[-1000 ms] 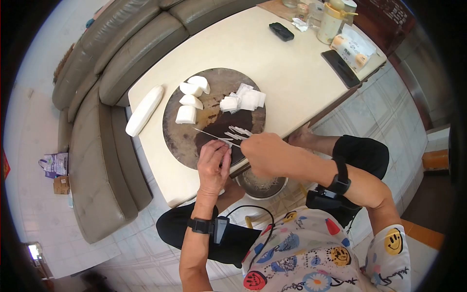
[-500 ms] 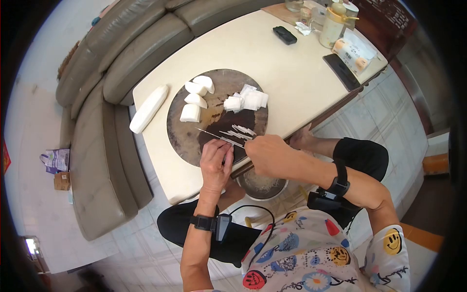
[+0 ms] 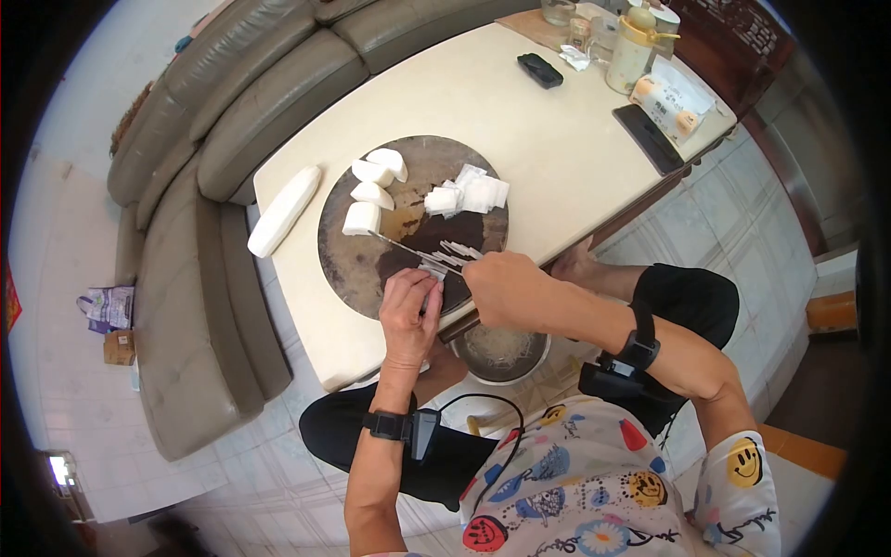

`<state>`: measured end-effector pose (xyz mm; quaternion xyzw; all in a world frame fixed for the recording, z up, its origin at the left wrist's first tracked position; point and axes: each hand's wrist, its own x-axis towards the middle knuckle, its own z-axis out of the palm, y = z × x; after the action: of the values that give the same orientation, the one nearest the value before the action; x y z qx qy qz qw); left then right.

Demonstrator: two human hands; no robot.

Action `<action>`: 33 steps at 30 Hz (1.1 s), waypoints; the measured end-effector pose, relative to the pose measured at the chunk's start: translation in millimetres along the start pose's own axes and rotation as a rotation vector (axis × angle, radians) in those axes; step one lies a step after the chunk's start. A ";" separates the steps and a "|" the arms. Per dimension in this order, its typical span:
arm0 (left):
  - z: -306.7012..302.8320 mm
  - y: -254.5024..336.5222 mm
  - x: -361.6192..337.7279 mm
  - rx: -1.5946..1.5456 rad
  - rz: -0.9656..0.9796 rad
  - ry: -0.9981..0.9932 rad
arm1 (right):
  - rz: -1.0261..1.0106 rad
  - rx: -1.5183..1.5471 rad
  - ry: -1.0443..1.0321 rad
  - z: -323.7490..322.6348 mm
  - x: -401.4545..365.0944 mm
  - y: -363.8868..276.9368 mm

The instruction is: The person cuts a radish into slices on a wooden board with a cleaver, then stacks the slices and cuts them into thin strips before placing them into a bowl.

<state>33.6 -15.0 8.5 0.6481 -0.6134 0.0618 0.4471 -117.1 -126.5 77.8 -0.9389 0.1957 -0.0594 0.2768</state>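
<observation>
My right hand (image 3: 510, 288) is closed around the handle of a knife (image 3: 401, 246), whose thin blade points left across the round cutting board (image 3: 348, 269). My left hand (image 3: 408, 302), fingers bent, presses white radish slices (image 3: 432, 269) onto the board beside the blade. Just beyond the knife lie cut radish strips (image 3: 457, 252). A pile of thin radish slices (image 3: 471, 192) rests at the board's far right. Several thick radish chunks (image 3: 362, 218) sit along its left side. The knife handle is hidden in my fist.
A long peeled radish (image 3: 285, 212) lies on the table (image 3: 418, 102) left of the board. Below the table edge stands a metal bowl (image 3: 501, 379) with pale shreds. A phone (image 3: 647, 139), a tissue pack (image 3: 666, 104), a black object (image 3: 540, 71) and a jug (image 3: 631, 58) are farther right.
The knife blade has lifted and its tip has swung away from me, toward the nearest radish chunk. My left hand stays almost in place on the slices.
</observation>
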 end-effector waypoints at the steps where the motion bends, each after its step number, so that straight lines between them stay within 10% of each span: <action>1: -0.2 0.4 -0.6 -0.001 -0.003 0.000 | -0.009 -0.007 -0.039 -3.1 -2.7 -2.9; 33: -1.5 -2.1 -3.0 0.025 -0.005 -0.011 | -0.098 0.006 -0.060 -5.3 9.9 -10.1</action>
<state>35.4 -12.1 6.5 0.6555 -0.6133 0.0647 0.4359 -105.9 -125.3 87.8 -0.9479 0.1411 -0.0454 0.2819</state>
